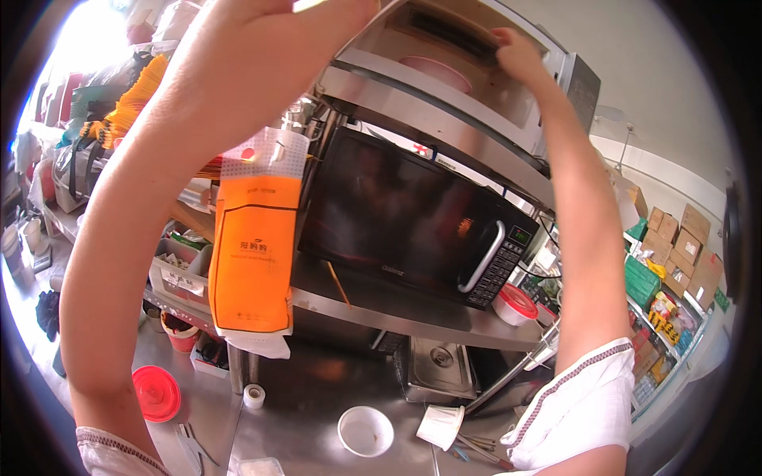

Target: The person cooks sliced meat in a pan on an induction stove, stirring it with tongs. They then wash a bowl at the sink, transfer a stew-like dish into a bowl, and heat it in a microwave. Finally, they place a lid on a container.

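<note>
Overhead, an upper microwave oven stands with its cavity exposed, on a steel shelf. Inside it is a pink bowl or dish, partly hidden by the front lip. My right hand reaches into the cavity, fingers curled near the inner wall, above and right of the bowl; whether it grips anything is unclear. At the upper left, my left hand is raised beside the oven's left edge, close to a pale edge that may be its door. Its fingers run out of the frame at the top, so its hold cannot be seen.
Below sits a black Galanz microwave, shut. An orange paper bag pack hangs at its left. On the steel counter are a white tub, a tipped white cup, a red lid and a tape roll.
</note>
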Demonstrator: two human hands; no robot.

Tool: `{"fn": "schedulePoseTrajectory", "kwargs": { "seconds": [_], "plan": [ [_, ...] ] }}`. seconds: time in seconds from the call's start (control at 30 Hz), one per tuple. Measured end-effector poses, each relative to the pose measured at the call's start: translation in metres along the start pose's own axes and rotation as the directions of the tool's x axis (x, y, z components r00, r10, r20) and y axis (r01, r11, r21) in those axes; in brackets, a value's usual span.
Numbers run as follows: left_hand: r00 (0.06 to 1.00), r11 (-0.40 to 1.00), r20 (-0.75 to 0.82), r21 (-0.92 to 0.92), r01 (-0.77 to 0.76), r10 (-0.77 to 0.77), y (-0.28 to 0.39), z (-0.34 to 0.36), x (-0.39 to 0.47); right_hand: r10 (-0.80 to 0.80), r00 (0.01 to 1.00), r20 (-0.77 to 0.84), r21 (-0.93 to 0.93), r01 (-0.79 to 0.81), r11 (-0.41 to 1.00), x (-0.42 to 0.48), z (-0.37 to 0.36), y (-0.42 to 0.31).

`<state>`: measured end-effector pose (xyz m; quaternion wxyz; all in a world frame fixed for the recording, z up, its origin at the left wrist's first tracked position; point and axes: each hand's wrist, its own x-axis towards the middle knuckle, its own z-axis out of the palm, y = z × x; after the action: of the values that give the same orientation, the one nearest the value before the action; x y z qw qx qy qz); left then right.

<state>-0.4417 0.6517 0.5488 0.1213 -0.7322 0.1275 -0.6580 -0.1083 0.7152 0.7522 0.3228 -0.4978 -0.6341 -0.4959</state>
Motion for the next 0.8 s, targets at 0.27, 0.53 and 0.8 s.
{"fn": "schedulePoseTrajectory", "kwargs": {
  "seconds": [0.27, 0.53, 0.8],
  "plan": [
    [0.995, 0.927, 0.077, 0.365, -0.081, 0.057, 0.003, 0.108, 0.004, 0.169, 0.901, -0.401, -0.288, -0.299, 0.910, -0.088, -0.123, 0.114],
    [0.831, 0.980, 0.537, 0.194, 0.043, -0.143, 0.087, 0.158, -0.100, -0.038, 0.997, -0.059, -0.450, 0.007, 0.893, -0.105, -0.098, 0.122],
    [0.670, 0.942, 0.667, 0.163, 0.295, -0.325, 0.122, 0.143, -0.180, 0.033, 0.994, -0.108, -0.452, -0.078, 0.889, -0.099, -0.077, 0.123]
  ]
}}
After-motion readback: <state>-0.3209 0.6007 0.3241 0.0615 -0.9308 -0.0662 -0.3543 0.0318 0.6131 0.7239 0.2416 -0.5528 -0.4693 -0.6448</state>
